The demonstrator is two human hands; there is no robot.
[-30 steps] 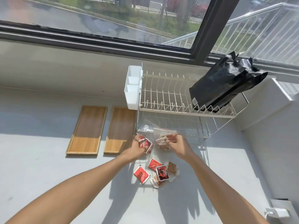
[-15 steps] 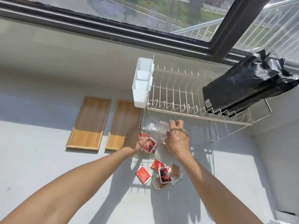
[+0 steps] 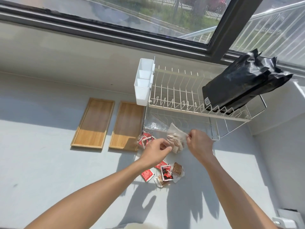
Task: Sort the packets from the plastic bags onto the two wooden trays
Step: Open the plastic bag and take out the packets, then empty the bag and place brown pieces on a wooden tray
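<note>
We gripped the clear plastic bag between both hands: right hand pinching its right edge, left hand closed on its lower left. It held pale tan packets, above the worktop before the dish rack.

A clear plastic bag of pale tan packets is held up off the worktop, pinched at its right edge by the right hand, with the left hand at its lower left. Just left of it lies a second clear bag of red packets, touching the right wooden tray. The left wooden tray lies beside it; both are bare. Nearer, loose red and brown packets lie clustered flat, some overlapping.
</note>
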